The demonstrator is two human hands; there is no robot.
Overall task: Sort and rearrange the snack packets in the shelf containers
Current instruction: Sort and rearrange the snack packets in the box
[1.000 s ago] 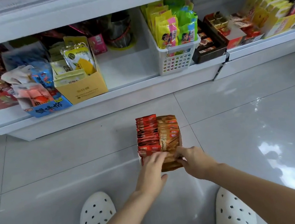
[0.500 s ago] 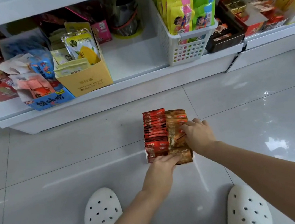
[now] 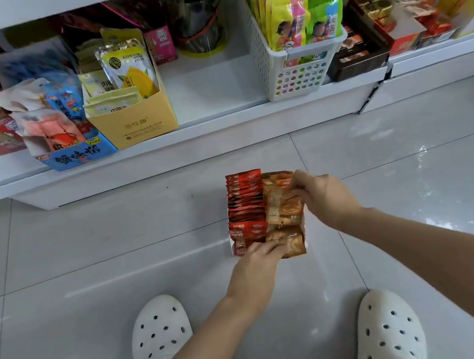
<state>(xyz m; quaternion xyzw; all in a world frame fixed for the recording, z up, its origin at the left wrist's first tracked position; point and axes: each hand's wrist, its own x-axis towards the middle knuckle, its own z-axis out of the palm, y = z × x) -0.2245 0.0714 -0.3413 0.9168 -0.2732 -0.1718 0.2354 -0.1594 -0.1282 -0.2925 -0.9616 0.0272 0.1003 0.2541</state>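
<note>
On floor tiles [image 3: 117, 238], right hand [image 3: 325, 195] moved farther back, apparently pinching brown packets [image 3: 282, 203]

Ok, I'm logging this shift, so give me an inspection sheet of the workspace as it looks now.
Surface: glossy grey tiled floor, with glare.
Job's things: container on the floor holding red packets in the left row and brown packets in the right row.
Clutter: bottom shelf carries a yellow box, a white basket and a blue box of snacks.
Grips: left hand rests on the container's near end; right hand pinches a brown packet.
Cables: nothing seen.
Surroundings: white clogs near the bottom edge.
</note>
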